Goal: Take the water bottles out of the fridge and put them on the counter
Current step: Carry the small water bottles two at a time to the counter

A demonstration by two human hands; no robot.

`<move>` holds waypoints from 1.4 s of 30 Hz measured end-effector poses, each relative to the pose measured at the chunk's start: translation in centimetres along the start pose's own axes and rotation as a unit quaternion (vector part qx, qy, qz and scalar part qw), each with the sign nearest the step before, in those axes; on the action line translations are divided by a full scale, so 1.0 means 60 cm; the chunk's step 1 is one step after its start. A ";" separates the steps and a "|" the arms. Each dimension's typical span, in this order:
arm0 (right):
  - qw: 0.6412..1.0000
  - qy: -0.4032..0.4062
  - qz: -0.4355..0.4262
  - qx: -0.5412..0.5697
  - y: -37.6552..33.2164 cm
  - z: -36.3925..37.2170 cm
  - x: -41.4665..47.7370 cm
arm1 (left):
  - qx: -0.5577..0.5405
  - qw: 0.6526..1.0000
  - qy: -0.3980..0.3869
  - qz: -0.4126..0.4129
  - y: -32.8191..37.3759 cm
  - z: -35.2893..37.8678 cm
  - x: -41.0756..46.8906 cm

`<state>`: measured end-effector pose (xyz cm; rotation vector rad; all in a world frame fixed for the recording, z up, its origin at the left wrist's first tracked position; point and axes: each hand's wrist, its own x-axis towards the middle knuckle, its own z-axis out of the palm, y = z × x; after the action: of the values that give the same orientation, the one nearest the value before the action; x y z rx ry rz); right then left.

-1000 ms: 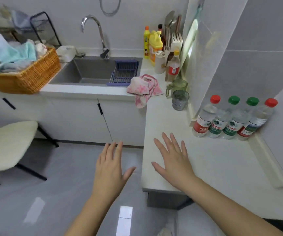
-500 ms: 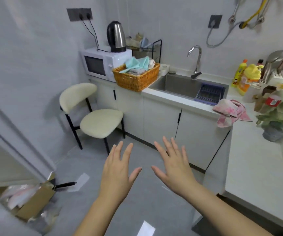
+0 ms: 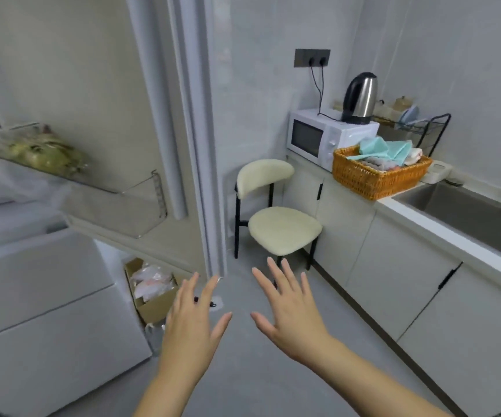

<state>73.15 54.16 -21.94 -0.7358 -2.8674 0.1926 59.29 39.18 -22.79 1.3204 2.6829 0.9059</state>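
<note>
Hovering empty and splayed: left hand [image 3: 193,326], right hand [image 3: 289,316]. Open fridge door [image 3: 86,73] at eleven o'clock, chair [image 3: 285,230] at twelve.

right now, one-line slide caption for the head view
Left hand and right hand, both empty and open, hover before the open fridge door, cream chair behind.

Shiny metal kettle [image 3: 359,97], smooth white plastic microwave [image 3: 327,136], rough woven basket [image 3: 375,179] with soft cloths [image 3: 384,150], fuzzy cream cloth chair [image 3: 283,230] on thin black metal legs [image 3: 236,227], dull grey metal sink [image 3: 466,206], clear plastic fridge door shelf [image 3: 116,209], brown cardboard box [image 3: 157,308], smooth glossy grey floor [image 3: 258,374]
</note>
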 end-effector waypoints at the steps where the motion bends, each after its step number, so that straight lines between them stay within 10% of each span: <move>1: 1.000 -0.005 -0.019 0.005 -0.012 0.002 0.015 | 0.006 1.000 0.009 -0.017 -0.014 -0.007 -0.001; 42: 0.972 0.029 -0.229 0.044 -0.763 0.118 0.542 | 0.218 0.952 0.151 -0.151 -0.687 -0.495 0.124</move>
<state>22.40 29.63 -16.75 -0.0520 -2.8535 0.2261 17.10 10.47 -17.22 0.8166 3.3446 0.5345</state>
